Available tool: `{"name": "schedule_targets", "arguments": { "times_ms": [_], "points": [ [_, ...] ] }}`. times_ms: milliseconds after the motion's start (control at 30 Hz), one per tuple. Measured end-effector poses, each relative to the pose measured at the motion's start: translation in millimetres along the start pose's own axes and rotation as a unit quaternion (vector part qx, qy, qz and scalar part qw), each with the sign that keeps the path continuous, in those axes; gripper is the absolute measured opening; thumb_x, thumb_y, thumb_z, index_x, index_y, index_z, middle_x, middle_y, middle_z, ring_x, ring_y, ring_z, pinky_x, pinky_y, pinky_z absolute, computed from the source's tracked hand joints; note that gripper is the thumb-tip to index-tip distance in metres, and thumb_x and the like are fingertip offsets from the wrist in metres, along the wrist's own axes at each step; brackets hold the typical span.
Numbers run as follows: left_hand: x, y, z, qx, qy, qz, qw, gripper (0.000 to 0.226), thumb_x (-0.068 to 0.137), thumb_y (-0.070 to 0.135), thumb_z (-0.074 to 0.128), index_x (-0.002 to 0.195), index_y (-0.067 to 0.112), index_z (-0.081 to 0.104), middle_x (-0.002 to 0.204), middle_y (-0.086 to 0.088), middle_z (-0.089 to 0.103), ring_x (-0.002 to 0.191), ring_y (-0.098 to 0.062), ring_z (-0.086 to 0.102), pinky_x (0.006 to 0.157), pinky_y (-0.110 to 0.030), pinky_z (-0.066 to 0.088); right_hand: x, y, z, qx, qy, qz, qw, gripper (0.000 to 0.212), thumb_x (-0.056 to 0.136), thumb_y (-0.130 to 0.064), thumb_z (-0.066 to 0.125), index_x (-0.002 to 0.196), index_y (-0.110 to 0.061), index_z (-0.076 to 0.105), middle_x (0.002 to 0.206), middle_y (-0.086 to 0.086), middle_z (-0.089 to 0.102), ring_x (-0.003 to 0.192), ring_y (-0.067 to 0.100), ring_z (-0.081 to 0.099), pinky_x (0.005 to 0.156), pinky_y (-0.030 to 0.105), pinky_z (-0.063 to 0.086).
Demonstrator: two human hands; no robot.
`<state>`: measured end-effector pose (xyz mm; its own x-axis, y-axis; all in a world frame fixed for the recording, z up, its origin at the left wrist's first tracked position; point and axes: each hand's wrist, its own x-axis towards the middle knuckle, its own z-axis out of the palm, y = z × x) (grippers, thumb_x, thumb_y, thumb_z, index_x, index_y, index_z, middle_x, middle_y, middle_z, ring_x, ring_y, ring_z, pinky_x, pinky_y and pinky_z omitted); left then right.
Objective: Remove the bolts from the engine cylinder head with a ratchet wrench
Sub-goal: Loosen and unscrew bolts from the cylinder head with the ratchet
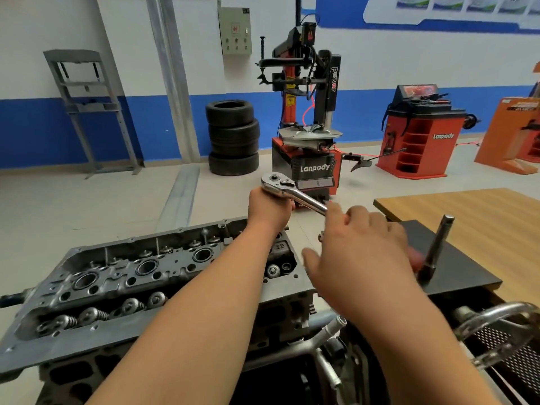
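The grey engine cylinder head lies across the lower left, with valve springs along its near edge and a bolt head showing at its right end. My left hand grips the chrome ratchet wrench just under its head, above the far right corner of the cylinder head. The wrench handle slants down to the right. My right hand hovers over the handle's end with its fingers loosely spread, slightly blurred. Whatever sits below the ratchet head is hidden by my left hand.
A dark steel tool bar stands tilted on a black mat at the edge of a wooden table. Metal pipes and a perforated guard sit at the lower right. Stacked tyres and a tyre changer stand behind.
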<state>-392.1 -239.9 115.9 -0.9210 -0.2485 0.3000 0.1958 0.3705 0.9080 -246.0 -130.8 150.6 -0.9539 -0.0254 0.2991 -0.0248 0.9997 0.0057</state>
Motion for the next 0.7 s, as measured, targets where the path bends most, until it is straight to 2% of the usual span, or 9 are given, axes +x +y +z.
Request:
{"name": "schedule_targets", "arguments": {
  "times_ms": [67,133,233,300,367,433,500,600,700],
  "points": [
    [-3,-1,-1,-0.026,0.041,0.003,0.999,0.014,0.081,-0.005,0.057,0.089,-0.014,0.064,0.091,-0.029,0.067,0.075,-0.034,0.065,0.054,-0.013,0.045,-19,-16,2,-0.002,0.007,-0.047,0.999,0.074,0.09,-0.055,0.037,0.146,-0.015,0.01,0.148,0.018,0.018,0.13,0.038,0.022,0.105,0.051,0.018],
    [-4,-1,0,-0.057,0.044,-0.006,0.997,0.015,0.085,-0.005,0.055,0.093,-0.014,0.063,0.095,-0.031,0.066,0.086,-0.041,0.064,0.064,-0.023,0.051,-26,-25,7,-0.01,0.023,-0.081,0.996,0.074,0.089,-0.051,0.038,0.147,-0.016,0.007,0.149,0.018,0.008,0.128,0.041,0.018,0.102,0.052,0.016],
    [-9,8,-2,-0.029,0.014,-0.046,0.998,0.018,0.093,0.005,0.045,0.082,0.012,0.058,0.094,-0.01,0.067,0.096,-0.029,0.063,0.064,-0.024,0.043,-10,-12,15,-0.009,0.066,-0.069,0.995,0.074,0.088,-0.053,0.04,0.146,-0.018,0.01,0.145,0.011,0.02,0.124,0.036,0.028,0.096,0.049,0.023],
    [-9,10,-3,-0.024,0.001,-0.053,0.998,0.028,0.092,0.005,0.044,0.068,0.017,0.051,0.085,-0.004,0.068,0.088,-0.024,0.064,0.069,-0.026,0.047,16,8,21,-0.017,0.073,-0.041,0.996,0.073,0.088,-0.05,0.041,0.147,-0.018,0.011,0.142,0.007,0.031,0.124,0.031,0.032,0.096,0.047,0.027],
    [-9,8,-3,-0.032,-0.002,-0.045,0.998,0.029,0.087,0.0,0.049,0.064,0.017,0.055,0.072,-0.003,0.067,0.069,-0.016,0.063,0.055,-0.018,0.048,50,25,29,-0.031,0.065,-0.02,0.997,0.069,0.087,-0.045,0.044,0.145,-0.018,0.017,0.138,0.007,0.037,0.124,0.03,0.033,0.1,0.049,0.025],
    [-9,6,-5,-0.088,0.0,-0.066,0.994,0.029,0.085,-0.002,0.049,0.064,0.016,0.061,0.062,0.004,0.063,0.05,0.0,0.056,0.041,-0.01,0.039,90,35,37,-0.017,0.046,-0.007,0.999,0.064,0.087,-0.042,0.048,0.14,-0.017,0.025,0.138,0.01,0.036,0.127,0.033,0.03,0.107,0.053,0.019],
    [-9,6,-6,-0.095,-0.014,-0.059,0.994,0.03,0.082,-0.002,0.049,0.061,0.016,0.063,0.051,0.009,0.06,0.038,0.001,0.047,0.036,-0.011,0.034,130,35,42,0.007,0.013,-0.006,1.0,0.06,0.086,-0.037,0.05,0.137,-0.015,0.029,0.142,0.011,0.032,0.132,0.034,0.024,0.111,0.057,0.013],
    [-5,6,-9,-0.11,-0.047,-0.059,0.991,0.03,0.079,-0.002,0.047,0.06,0.016,0.062,0.048,0.007,0.059,0.034,-0.001,0.041,0.04,-0.016,0.034,179,22,46,0.046,-0.022,-0.04,0.998,0.06,0.086,-0.021,0.051,0.141,-0.014,0.029,0.149,0.008,0.025,0.141,0.031,0.012,0.113,0.059,0.011],
    [-1,1,-11,-0.117,-0.075,-0.063,0.988,0.029,0.079,-0.001,0.046,0.062,0.016,0.063,0.055,0.002,0.062,0.041,-0.006,0.044,0.051,-0.023,0.036,210,3,47,0.095,-0.059,-0.108,0.988,0.062,0.087,-0.011,0.054,0.144,-0.017,0.031,0.153,0.005,0.022,0.142,0.031,0.01,0.114,0.054,0.018]
  ]
}}
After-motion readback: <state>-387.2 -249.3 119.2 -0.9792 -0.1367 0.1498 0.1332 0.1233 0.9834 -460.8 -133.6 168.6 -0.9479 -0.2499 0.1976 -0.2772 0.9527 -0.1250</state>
